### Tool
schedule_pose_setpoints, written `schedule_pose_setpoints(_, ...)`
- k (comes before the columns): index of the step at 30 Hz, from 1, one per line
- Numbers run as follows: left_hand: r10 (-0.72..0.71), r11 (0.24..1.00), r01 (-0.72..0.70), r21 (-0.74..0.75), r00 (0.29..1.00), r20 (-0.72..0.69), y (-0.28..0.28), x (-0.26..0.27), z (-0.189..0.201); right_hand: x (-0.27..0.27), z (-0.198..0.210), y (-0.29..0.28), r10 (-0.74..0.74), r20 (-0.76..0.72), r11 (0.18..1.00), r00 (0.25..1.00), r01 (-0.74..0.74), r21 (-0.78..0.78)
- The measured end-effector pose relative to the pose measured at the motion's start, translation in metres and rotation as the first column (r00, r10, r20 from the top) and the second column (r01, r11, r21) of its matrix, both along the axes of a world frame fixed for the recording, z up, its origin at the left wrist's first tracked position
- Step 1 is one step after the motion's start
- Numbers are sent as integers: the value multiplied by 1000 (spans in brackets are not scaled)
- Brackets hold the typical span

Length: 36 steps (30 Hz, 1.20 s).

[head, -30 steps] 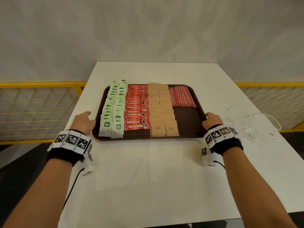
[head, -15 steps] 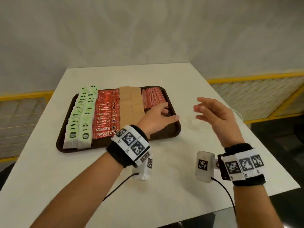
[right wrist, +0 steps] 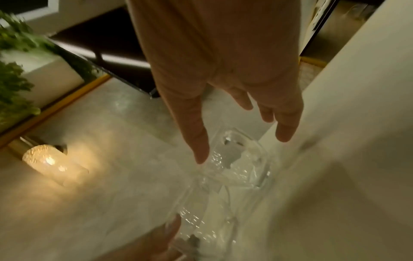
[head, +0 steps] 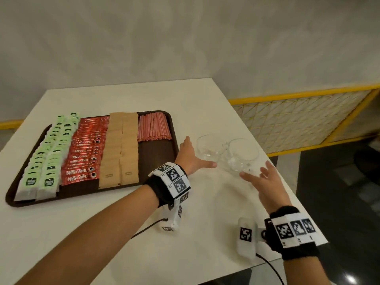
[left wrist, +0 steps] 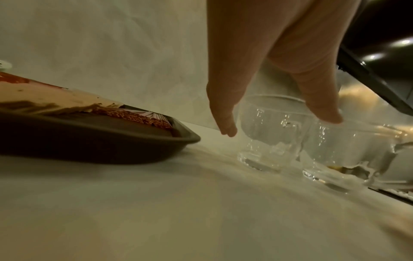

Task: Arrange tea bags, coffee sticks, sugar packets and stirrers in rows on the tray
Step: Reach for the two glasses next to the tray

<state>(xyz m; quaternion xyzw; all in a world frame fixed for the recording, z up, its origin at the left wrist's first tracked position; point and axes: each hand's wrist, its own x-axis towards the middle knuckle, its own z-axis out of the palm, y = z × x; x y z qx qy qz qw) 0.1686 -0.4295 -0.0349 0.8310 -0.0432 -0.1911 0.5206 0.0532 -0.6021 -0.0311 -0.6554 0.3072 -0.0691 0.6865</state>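
Flanking two glass cups (head: 226, 153), both hands (head: 190, 159) spread.

one tray (head: 174, 128), two glass cups (head: 209, 148), two rows of tea bags (head: 44, 159), two rows of sugar packets (head: 121, 149)

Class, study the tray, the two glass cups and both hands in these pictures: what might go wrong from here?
1. The two glass cups stand close together; the open left hand and right hand reaching in could knock them together.
2. The right cup stands near the table edge and might get pushed off.
3. A cup set on the tray could disturb the stirrers.
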Motion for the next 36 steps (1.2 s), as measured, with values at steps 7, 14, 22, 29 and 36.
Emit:
schedule_pose_setpoints(7, 43, 998, -47, 46, 996, 78, -20, 7, -15, 27, -4, -7, 135, 40, 990, 990, -136, 33)
schedule_pose_setpoints(14, 106, 993, -110, 34, 990, 95, -24, 19, -16, 45, -12, -22, 176, 30, 984, 984, -177, 32)
schedule_pose_setpoints(22, 117, 992, -123, 21, 977, 177, -16, 86, 19, 54, -19, -33, 203, 18, 978, 979, -204, 46)
schedule_pose_setpoints(29, 41, 994, -53, 94, 991, 129, -21, 136, 23, 68, -22, -44, 297, 14, 955, 955, -297, 0)
schedule_pose_setpoints(36, -29, 981, 17, 193, 998, 62, -20, 163, 17, 80, -26, -41, 320, 49, 940, 946, -323, 109)
